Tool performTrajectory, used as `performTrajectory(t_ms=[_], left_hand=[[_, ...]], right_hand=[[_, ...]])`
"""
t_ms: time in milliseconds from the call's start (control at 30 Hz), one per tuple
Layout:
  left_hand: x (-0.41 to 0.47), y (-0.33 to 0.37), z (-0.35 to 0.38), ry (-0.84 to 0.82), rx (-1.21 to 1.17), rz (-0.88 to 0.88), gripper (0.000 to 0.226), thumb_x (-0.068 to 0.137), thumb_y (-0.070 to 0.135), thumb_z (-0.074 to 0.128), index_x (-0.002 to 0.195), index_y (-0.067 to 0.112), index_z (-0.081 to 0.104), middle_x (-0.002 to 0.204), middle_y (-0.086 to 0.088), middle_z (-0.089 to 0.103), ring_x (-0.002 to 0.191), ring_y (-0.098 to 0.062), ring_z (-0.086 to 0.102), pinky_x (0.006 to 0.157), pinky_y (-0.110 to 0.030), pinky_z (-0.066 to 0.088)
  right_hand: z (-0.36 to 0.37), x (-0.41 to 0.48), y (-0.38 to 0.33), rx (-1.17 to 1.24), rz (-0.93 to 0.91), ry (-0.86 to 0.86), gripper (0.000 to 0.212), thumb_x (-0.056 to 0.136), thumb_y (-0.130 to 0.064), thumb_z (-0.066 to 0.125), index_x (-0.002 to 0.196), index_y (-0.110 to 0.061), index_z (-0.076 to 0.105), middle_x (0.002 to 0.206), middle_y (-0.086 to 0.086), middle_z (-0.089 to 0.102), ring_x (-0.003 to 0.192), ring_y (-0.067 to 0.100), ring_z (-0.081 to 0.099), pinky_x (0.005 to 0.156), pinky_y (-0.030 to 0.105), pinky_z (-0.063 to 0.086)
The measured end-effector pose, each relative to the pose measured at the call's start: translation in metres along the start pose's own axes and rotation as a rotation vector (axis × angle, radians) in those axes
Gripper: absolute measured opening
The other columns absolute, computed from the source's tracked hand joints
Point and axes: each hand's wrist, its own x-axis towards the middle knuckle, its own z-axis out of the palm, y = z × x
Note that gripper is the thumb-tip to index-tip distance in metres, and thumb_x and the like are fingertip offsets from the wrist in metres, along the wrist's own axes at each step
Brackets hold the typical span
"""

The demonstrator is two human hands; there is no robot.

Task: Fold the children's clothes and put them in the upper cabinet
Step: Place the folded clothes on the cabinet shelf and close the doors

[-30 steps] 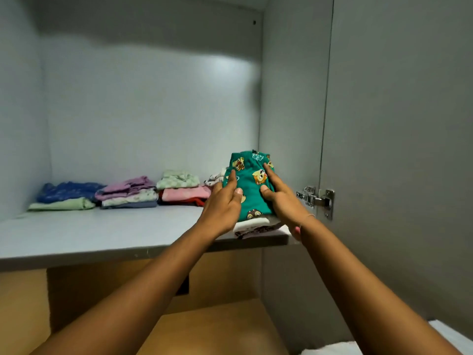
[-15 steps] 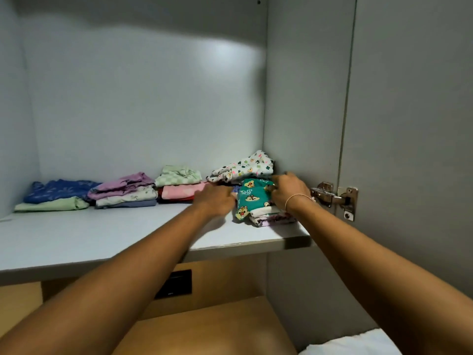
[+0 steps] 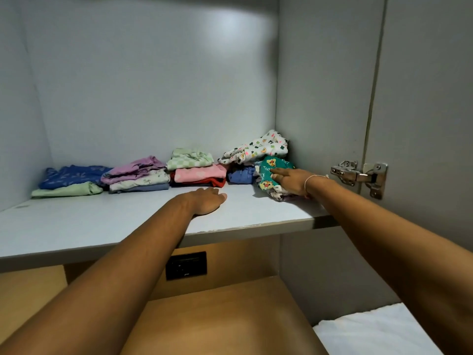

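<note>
Right hand (image 3: 290, 179) lies on green garment (image 3: 267, 172), fingers straight, atop a small pile at right end of shelf (image 3: 102, 221). Left hand (image 3: 207, 202) palm-down on the shelf. Folded stacks (image 3: 138, 174) line the back

Two hands: the left hand (image 3: 204, 203) and the right hand (image 3: 289, 179). One shelf (image 3: 102, 221). Five piles of folded clothes: the green pile (image 3: 268, 172) under the right hand, the clover pile (image 3: 256, 149) just behind it, and three beyond the left hand — pink pile (image 3: 197, 172), purple pile (image 3: 135, 172), blue pile (image 3: 71, 175). One hinge (image 3: 358, 175) right of the right hand. One socket (image 3: 186, 265) below the left hand.
</note>
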Motion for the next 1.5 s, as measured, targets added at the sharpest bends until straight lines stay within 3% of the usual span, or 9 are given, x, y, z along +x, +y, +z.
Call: performTrajectory(t_ms=[367, 533, 567, 633, 767, 1033, 1300, 1500], left_hand=[[0.002, 0.000, 0.001, 0.032, 0.032, 0.004, 0.062, 0.100, 0.049, 0.025, 0.154, 0.019, 0.015, 0.163, -0.003, 0.009, 0.149, -0.024, 0.008, 0.120, -0.039, 0.008], [-0.022, 0.003, -0.006, 0.207, -0.129, 0.083, 0.044, 0.101, 0.028, 0.033, 0.138, 0.008, 0.044, 0.148, -0.019, 0.041, 0.131, -0.034, 0.040, 0.109, -0.043, 0.034], [-0.031, 0.002, -0.009, 0.250, -0.168, 0.064, 0.040, 0.101, 0.024, 0.033, 0.136, 0.007, 0.045, 0.148, -0.021, 0.039, 0.132, -0.037, 0.038, 0.110, -0.045, 0.033], [-0.051, -0.004, -0.014, 0.371, -0.166, 0.040, 0.043, 0.101, 0.022, 0.034, 0.141, 0.007, 0.037, 0.157, -0.018, 0.021, 0.144, -0.040, 0.016, 0.116, -0.050, 0.020], [-0.108, -0.017, -0.022, 0.583, -0.093, 0.005, 0.061, 0.102, 0.044, 0.024, 0.154, 0.015, 0.012, 0.164, -0.005, 0.000, 0.149, -0.026, -0.008, 0.120, -0.047, 0.000], [-0.312, -0.046, -0.044, 1.067, -0.115, -0.169, 0.062, 0.101, 0.049, 0.021, 0.154, 0.023, 0.000, 0.162, 0.004, -0.012, 0.146, -0.012, -0.020, 0.115, -0.033, -0.014], [-0.528, -0.047, -0.055, 1.509, -0.209, -0.327, 0.068, 0.093, 0.050, 0.022, 0.154, 0.025, 0.004, 0.162, 0.010, -0.007, 0.141, 0.003, -0.020, 0.116, -0.027, -0.016], [-0.615, -0.062, -0.067, 1.654, 0.010, -0.554, 0.071, 0.093, 0.049, 0.021, 0.154, 0.016, 0.006, 0.163, 0.001, -0.003, 0.146, -0.011, -0.019, 0.119, -0.036, -0.015]], right_hand=[[0.000, 0.006, 0.001, 0.013, 0.060, -0.020, 0.052, 0.100, -0.052, 0.025, 0.149, -0.034, 0.026, 0.160, 0.001, 0.021, 0.146, 0.029, 0.020, 0.118, 0.041, 0.013], [0.015, -0.026, -0.004, 0.118, -0.132, 0.496, 0.051, 0.103, -0.041, 0.023, 0.151, -0.024, 0.022, 0.159, 0.004, 0.023, 0.148, 0.022, 0.008, 0.119, 0.045, 0.004], [0.017, -0.036, -0.007, 0.139, -0.171, 0.555, 0.052, 0.103, -0.041, 0.022, 0.151, -0.022, 0.020, 0.159, 0.003, 0.022, 0.148, 0.020, 0.007, 0.120, 0.044, 0.003], [0.013, -0.055, -0.014, 0.145, -0.240, 0.603, 0.055, 0.101, -0.043, 0.020, 0.152, -0.021, 0.018, 0.159, 0.002, 0.020, 0.149, 0.019, 0.006, 0.121, 0.041, 0.003], [-0.009, -0.091, -0.041, 0.125, -0.394, 0.633, 0.060, 0.097, -0.043, 0.019, 0.152, -0.020, 0.016, 0.160, 0.002, 0.017, 0.149, 0.018, 0.005, 0.121, 0.036, 0.002], [-0.054, -0.180, -0.173, -0.003, -0.855, 0.657, 0.061, 0.098, -0.045, 0.015, 0.153, -0.021, 0.003, 0.161, -0.001, 0.004, 0.148, 0.015, -0.008, 0.121, 0.033, -0.004], [-0.119, -0.284, -0.345, 0.001, -1.253, 0.806, 0.058, 0.102, -0.035, 0.027, 0.153, -0.018, 0.007, 0.161, 0.005, 0.008, 0.149, 0.024, -0.003, 0.122, 0.040, 0.002], [-0.163, -0.354, -0.455, -0.047, -1.476, 0.970, 0.059, 0.100, -0.035, 0.030, 0.153, -0.016, 0.011, 0.162, 0.004, 0.011, 0.149, 0.027, 0.001, 0.122, 0.041, 0.004]])
